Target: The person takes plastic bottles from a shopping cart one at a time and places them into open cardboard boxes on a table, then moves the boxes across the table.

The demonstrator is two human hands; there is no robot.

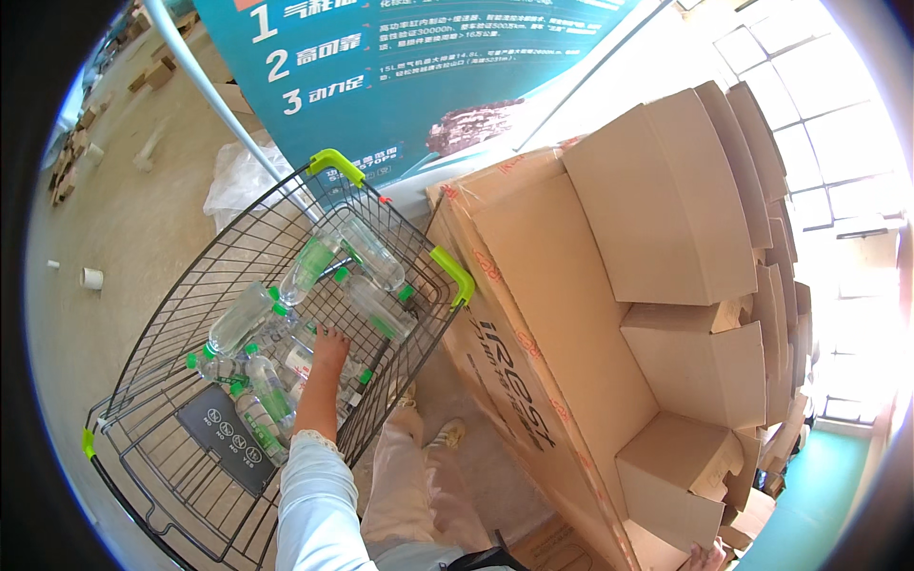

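Note:
My left hand (331,348) reaches down into a wire shopping cart (187,276), above several clear plastic bottles with green caps. Its fingers are apart and slightly bent, near a bottle with a white and red label (299,360); no bottle shows lifted in it. One clear bottle (376,305) lies to the right of this hand, and another (240,317) lies to its left. At the lower right rim, my right hand (705,558) is partly cut off, its fingers bent at the edge of an open cardboard box (671,476).
A large cardboard carton (514,314) stands right of the cart, with several open boxes (666,209) stacked in it. A blue-green printed board (400,95) rises beyond the cart. Clear plastic sheeting (243,181) and a white cup-like object (91,278) lie on the floor at left.

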